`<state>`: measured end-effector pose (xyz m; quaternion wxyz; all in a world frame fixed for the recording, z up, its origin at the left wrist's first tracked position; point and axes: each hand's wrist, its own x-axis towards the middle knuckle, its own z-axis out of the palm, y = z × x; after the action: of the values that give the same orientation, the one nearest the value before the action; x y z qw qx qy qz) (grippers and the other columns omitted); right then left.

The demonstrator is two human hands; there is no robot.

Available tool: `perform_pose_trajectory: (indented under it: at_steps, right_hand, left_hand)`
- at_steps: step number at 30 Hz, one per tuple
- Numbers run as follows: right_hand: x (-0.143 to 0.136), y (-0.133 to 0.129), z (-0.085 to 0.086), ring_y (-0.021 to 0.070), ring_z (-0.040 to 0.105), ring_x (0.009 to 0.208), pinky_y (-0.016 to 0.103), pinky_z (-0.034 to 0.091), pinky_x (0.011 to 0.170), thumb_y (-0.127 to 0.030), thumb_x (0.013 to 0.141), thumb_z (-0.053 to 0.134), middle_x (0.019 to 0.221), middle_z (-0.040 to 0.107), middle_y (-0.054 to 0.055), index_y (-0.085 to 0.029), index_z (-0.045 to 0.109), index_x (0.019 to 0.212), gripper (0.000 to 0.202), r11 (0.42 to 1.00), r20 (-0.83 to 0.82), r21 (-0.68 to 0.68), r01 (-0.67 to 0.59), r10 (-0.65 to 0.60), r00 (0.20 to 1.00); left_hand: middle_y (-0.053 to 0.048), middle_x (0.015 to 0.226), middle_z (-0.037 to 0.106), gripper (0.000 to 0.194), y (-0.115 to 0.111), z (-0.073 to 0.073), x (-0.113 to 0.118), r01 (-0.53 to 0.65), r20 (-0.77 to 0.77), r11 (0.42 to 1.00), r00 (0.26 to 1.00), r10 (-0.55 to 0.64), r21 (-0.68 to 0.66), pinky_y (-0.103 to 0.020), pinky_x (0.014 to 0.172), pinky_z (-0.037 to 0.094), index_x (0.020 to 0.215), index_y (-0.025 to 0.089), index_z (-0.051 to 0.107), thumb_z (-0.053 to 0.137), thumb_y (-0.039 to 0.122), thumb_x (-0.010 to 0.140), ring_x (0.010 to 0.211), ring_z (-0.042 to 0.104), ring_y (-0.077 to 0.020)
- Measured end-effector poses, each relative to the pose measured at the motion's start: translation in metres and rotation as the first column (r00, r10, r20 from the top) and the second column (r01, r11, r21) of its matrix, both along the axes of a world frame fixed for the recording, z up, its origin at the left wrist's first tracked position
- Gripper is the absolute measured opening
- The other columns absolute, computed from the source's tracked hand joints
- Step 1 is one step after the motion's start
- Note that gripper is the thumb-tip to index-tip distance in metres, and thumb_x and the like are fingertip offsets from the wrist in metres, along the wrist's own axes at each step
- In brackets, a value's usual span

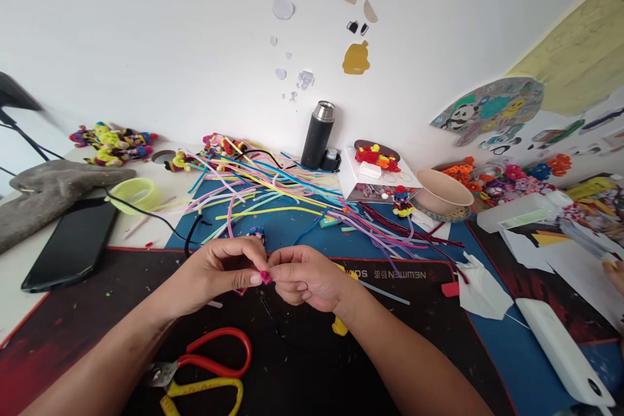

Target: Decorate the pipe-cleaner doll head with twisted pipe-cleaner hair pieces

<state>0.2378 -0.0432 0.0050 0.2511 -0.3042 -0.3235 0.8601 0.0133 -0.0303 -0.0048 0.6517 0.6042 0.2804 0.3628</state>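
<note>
Over the dark desk mat, my left hand (219, 273) and my right hand (305, 278) meet with their fingertips together. Between them is a small magenta fuzzy piece of pipe cleaner (265, 277), mostly covered by the fingers. Both hands are closed in a pinch on it. Below my left hand lie scissors (214, 364) with one red and one yellow handle. A yellow object (340, 325) is partly hidden under my right wrist. Just behind the hands, a small blue and pink fuzzy figure (257, 232) shows in part.
Many coloured pipe cleaners (283, 192) spread behind the hands. A black thermos (319, 133) stands by the wall. At left are a phone (73, 240) and a yellow-green ring (136, 195). A bowl (443, 192) and a white device (560, 348) are at right; another person's hand (615, 273) shows at the edge.
</note>
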Motion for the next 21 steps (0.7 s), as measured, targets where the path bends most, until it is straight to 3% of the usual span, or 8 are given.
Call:
perform_pose_trajectory:
  at_steps: [5, 7, 10, 13, 16, 21]
  right_hand:
    - [0.002, -0.001, 0.001, 0.0046, 0.017, 0.040, 0.025, 0.010, 0.045, -0.041, 0.073, 0.093, 0.043, 0.036, -0.015, -0.020, 0.066, 0.083, 0.036, 0.999, -0.005, 0.027, 0.031, -0.031, 1.000]
    - [0.003, 0.000, 0.001, 0.0047, 0.017, 0.041, 0.024, 0.010, 0.045, -0.042, 0.074, 0.092, 0.043, 0.035, -0.015, -0.020, 0.066, 0.083, 0.035, 0.997, -0.004, 0.048, 0.052, -0.052, 0.999]
    - [0.004, 0.002, 0.001, 0.0049, 0.018, 0.042, 0.024, 0.012, 0.045, -0.042, 0.075, 0.090, 0.045, 0.035, -0.014, -0.019, 0.066, 0.083, 0.034, 0.988, 0.020, 0.097, 0.118, -0.121, 0.992]
    - [0.005, 0.005, 0.001, 0.0050, 0.020, 0.043, 0.024, 0.013, 0.046, -0.041, 0.075, 0.089, 0.046, 0.035, -0.014, -0.019, 0.065, 0.082, 0.033, 0.961, 0.068, 0.172, 0.217, -0.231, 0.971]
    - [0.007, 0.007, 0.000, 0.0050, 0.021, 0.042, 0.024, 0.013, 0.045, -0.041, 0.077, 0.088, 0.046, 0.034, -0.014, -0.019, 0.065, 0.083, 0.032, 0.919, 0.109, 0.244, 0.311, -0.345, 0.932]
    - [0.010, 0.007, -0.007, 0.0052, 0.022, 0.043, 0.024, 0.014, 0.044, -0.042, 0.078, 0.086, 0.048, 0.035, -0.014, -0.019, 0.066, 0.083, 0.031, 0.849, 0.130, 0.304, 0.431, -0.485, 0.865]
  left_hand:
    - [-0.001, 0.080, 0.067, 0.023, -0.001, 0.000, -0.002, 0.003, -0.085, 0.999, 0.996, -0.008, -0.053, -0.024, 0.060, 0.050, 0.092, 0.019, 0.083, 0.088, 0.042, 0.088, 0.064, 0.059, -0.0128]
    - [-0.003, 0.083, 0.070, 0.028, 0.000, 0.000, -0.006, -0.046, -0.137, 0.998, 0.990, 0.039, -0.053, -0.026, 0.061, 0.053, 0.094, 0.020, 0.082, 0.089, 0.045, 0.086, 0.066, 0.062, -0.0155]
    - [-0.006, 0.093, 0.077, 0.036, 0.005, 0.003, -0.012, -0.297, -0.261, 0.952, 0.916, 0.305, 0.070, -0.031, 0.070, 0.057, 0.099, 0.021, 0.080, 0.088, 0.053, 0.084, 0.081, 0.069, -0.0225]
    - [-0.007, 0.100, 0.081, 0.045, 0.012, 0.007, -0.015, -0.484, -0.421, 0.821, 0.705, 0.571, 0.302, -0.034, 0.077, 0.056, 0.103, 0.022, 0.079, 0.076, 0.065, 0.089, 0.089, 0.070, -0.0269]
    - [-0.008, 0.095, 0.080, 0.055, 0.016, 0.003, -0.013, -0.393, -0.554, 0.790, 0.565, 0.611, 0.471, -0.040, 0.078, 0.055, 0.104, 0.022, 0.076, 0.063, 0.074, 0.092, 0.087, 0.071, -0.0302]
    - [-0.014, 0.101, 0.079, 0.065, 0.012, -0.021, -0.005, -0.135, -0.636, 0.749, 0.444, 0.631, 0.649, -0.048, 0.089, 0.054, 0.114, 0.019, 0.069, 0.062, 0.079, 0.091, 0.100, 0.073, -0.0389]
